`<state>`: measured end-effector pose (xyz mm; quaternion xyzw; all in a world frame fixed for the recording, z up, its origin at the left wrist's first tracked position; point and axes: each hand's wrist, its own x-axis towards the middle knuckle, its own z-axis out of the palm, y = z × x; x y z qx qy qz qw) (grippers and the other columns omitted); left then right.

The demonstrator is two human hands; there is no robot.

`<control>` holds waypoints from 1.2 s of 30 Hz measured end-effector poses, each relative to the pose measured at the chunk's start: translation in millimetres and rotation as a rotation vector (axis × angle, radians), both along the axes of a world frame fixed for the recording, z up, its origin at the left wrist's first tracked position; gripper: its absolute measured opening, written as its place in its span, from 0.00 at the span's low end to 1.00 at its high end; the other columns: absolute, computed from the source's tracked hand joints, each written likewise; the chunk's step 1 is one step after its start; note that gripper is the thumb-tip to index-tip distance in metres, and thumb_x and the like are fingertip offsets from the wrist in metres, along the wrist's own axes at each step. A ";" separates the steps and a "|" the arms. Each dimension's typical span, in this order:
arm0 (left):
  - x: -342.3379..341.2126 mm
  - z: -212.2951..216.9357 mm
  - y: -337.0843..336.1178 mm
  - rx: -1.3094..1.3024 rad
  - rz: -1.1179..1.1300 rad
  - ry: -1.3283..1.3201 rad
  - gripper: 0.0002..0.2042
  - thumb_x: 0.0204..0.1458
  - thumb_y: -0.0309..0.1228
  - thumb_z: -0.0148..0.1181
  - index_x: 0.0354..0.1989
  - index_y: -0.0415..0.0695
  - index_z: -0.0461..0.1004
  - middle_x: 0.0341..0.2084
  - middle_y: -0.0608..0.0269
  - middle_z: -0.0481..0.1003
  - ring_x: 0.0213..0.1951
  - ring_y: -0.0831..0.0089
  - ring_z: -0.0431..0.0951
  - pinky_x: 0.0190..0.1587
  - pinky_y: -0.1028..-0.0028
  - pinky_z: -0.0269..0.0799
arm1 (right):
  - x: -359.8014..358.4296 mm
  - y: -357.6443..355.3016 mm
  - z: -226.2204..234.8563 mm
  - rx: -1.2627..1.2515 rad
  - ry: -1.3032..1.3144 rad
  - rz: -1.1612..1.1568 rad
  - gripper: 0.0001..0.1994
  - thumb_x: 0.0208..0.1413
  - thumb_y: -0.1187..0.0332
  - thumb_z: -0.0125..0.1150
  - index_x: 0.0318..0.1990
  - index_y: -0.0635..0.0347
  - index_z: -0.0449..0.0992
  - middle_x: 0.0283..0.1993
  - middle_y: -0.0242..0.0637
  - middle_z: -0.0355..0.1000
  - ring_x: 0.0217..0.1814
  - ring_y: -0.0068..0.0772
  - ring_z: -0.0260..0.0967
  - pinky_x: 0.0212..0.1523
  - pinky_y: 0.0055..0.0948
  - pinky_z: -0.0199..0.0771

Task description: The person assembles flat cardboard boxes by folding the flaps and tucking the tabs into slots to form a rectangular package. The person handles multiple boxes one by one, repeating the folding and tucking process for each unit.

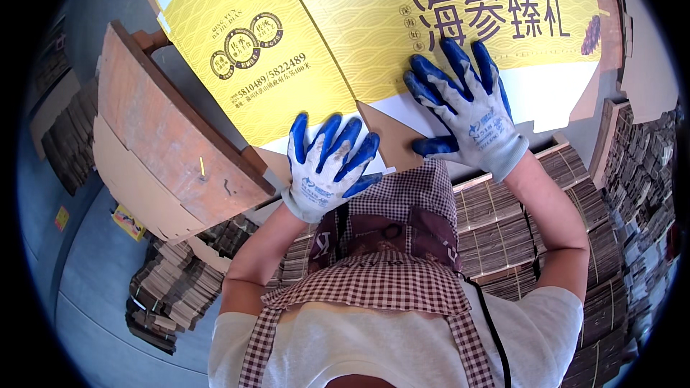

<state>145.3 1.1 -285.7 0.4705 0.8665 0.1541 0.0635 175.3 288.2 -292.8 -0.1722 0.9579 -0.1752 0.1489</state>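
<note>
A large yellow cardboard box blank (pixel 374 43) with white flaps and dark printing lies flat in front of me. A fold line runs down it between a smaller left panel and a wider right panel. My left hand (pixel 332 162), in a white work glove with blue-coated fingers, rests with fingers spread on the lower edge of the left panel. Farther up, my right hand (pixel 471 115) wears a matching glove and lies flat on the right panel, fingers apart and thumb out. Neither hand grips anything. Brown board (pixel 392 140) shows under the blank between my hands.
A worn wooden tabletop (pixel 172 122) extends to the left, with brown cardboard (pixel 126 179) along its edge. Bundled flat cardboard (pixel 172 287) sits on the floor at lower left. Strapped cardboard stacks (pixel 496 233) stand close to my right side, with more piles (pixel 640 179) at far right.
</note>
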 end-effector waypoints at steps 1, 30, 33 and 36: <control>-1.1 -0.8 0.4 -0.011 -0.002 -0.007 0.30 0.43 0.57 0.66 0.53 0.54 0.79 0.53 0.57 0.72 0.59 0.53 0.69 0.64 0.37 0.52 | 0.4 0.3 -1.8 -0.004 0.009 0.001 0.47 0.47 0.25 0.52 0.72 0.39 0.58 0.77 0.33 0.51 0.82 0.48 0.35 0.78 0.59 0.26; -12.1 13.0 5.5 -0.109 0.102 -0.216 0.49 0.40 0.71 0.56 0.63 0.42 0.70 0.66 0.49 0.62 0.65 0.47 0.62 0.68 0.40 0.43 | -6.3 0.3 8.0 -0.062 -0.047 0.002 0.41 0.52 0.35 0.56 0.72 0.40 0.59 0.77 0.33 0.51 0.81 0.52 0.37 0.76 0.62 0.27; -28.1 10.9 15.7 -0.106 0.180 -0.192 0.48 0.44 0.69 0.55 0.64 0.40 0.67 0.66 0.49 0.62 0.66 0.48 0.60 0.68 0.40 0.41 | -5.5 1.2 6.3 -0.061 -0.037 0.012 0.41 0.52 0.36 0.57 0.72 0.40 0.60 0.76 0.34 0.51 0.81 0.53 0.37 0.76 0.62 0.28; -52.0 11.7 27.0 -0.128 0.239 -0.161 0.47 0.47 0.68 0.54 0.66 0.39 0.65 0.67 0.49 0.62 0.68 0.49 0.59 0.69 0.40 0.40 | -4.8 1.1 6.3 -0.083 -0.057 0.001 0.40 0.52 0.36 0.57 0.72 0.40 0.61 0.76 0.34 0.52 0.80 0.53 0.37 0.75 0.64 0.28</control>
